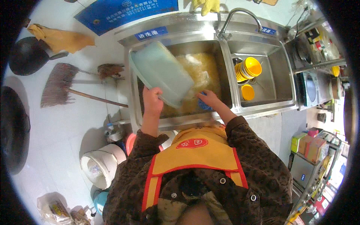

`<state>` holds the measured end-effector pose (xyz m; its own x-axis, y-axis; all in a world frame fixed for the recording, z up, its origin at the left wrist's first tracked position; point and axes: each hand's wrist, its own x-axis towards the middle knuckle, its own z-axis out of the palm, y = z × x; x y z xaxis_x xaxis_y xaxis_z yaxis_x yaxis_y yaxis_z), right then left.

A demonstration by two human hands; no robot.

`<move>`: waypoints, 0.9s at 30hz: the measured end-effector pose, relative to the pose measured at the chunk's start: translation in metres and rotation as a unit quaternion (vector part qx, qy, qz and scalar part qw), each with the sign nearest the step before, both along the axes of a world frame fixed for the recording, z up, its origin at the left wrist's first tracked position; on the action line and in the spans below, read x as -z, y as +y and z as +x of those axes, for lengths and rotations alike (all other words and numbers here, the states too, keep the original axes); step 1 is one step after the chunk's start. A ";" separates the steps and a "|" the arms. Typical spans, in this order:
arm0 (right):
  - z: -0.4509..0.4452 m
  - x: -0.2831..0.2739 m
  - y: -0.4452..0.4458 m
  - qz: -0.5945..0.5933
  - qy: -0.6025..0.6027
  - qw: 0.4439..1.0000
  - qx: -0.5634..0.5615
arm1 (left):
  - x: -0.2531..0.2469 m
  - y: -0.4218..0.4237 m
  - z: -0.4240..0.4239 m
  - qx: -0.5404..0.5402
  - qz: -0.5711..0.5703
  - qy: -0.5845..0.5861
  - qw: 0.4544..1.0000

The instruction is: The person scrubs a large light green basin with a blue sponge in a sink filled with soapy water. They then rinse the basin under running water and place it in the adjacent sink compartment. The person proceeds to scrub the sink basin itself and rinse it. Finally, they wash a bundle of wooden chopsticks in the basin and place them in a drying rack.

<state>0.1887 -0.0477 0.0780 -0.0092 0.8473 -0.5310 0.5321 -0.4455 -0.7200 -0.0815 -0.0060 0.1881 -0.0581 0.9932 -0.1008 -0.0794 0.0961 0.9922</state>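
My left hand [152,99] grips the rim of a large pale green plastic basin [166,71], tilted on its side over the left basin of a stainless steel sink [235,84]. My right hand [208,99] holds a blue scrubbing pad [204,104] just right of the basin's lower end. Cloudy yellowish water [206,76] lies in the left sink basin beneath both hands. In the right sink basin stands a stack of yellow bowls [251,67], with a single yellow bowl [247,92] nearer to me.
A curved metal faucet [242,11] rises behind the sink divider. Yellow rubber gloves [206,6] hang at the back. Left of the sink are a broom [60,84], a black wok [28,56] and a white bucket [97,168]. Shelving with boxes [315,147] stands at the right.
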 end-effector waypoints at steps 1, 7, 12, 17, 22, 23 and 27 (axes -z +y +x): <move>0.001 -0.003 -0.002 0.030 -0.017 0.999 -0.001 | -0.008 0.000 -0.006 -0.017 -0.032 -0.038 0.999; 0.023 0.039 -0.002 0.043 -0.188 0.977 -0.094 | 0.002 -0.007 -0.044 -0.001 0.046 0.168 0.985; 0.020 0.054 0.029 -0.029 -0.182 0.971 -0.155 | 0.031 -0.017 -0.066 0.031 0.142 0.338 0.930; 0.039 0.127 0.071 -0.066 -0.056 0.996 0.018 | 0.042 -0.016 -0.078 0.002 0.038 0.226 0.973; 0.036 0.197 0.076 0.015 -0.176 0.984 -0.032 | 0.017 -0.007 -0.062 -0.138 -0.189 -0.100 0.967; 0.023 0.209 0.069 0.069 -0.210 0.973 -0.064 | 0.001 0.000 -0.049 -0.182 -0.232 -0.213 0.931; 0.011 0.231 0.061 0.177 -0.301 0.902 -0.254 | 0.011 0.006 -0.055 -0.152 -0.261 -0.271 0.914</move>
